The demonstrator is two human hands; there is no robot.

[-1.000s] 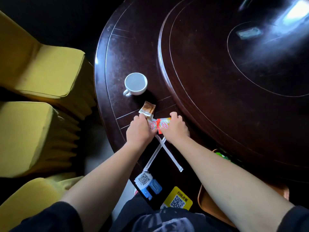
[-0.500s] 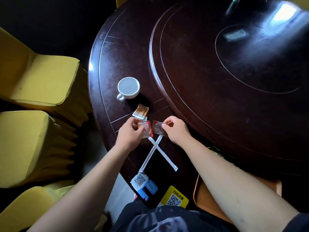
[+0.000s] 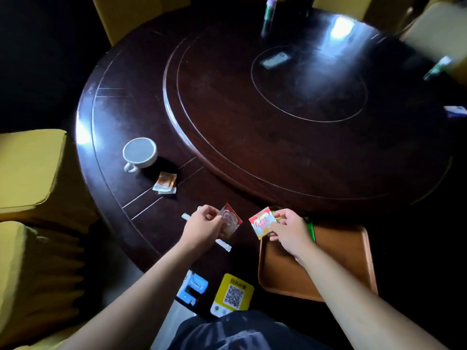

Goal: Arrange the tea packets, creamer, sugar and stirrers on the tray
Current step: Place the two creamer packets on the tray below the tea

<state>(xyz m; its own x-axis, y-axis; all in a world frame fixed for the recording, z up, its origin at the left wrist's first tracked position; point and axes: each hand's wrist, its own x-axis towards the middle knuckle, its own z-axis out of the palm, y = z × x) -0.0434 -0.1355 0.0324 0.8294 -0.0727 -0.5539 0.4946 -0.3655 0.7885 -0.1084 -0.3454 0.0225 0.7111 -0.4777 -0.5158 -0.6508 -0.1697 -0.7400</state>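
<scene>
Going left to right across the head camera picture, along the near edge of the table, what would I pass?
White cup → brown packet → left hand with a creamer packet → right hand with a second creamer packet → brown tray.

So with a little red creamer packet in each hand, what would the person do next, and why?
Probably lower the right hand and set its red-and-white creamer packet on the brown wooden tray. That packet already hangs over the tray's near-left corner, while the left hand holds its packet above the dark table, farther from the tray.
</scene>
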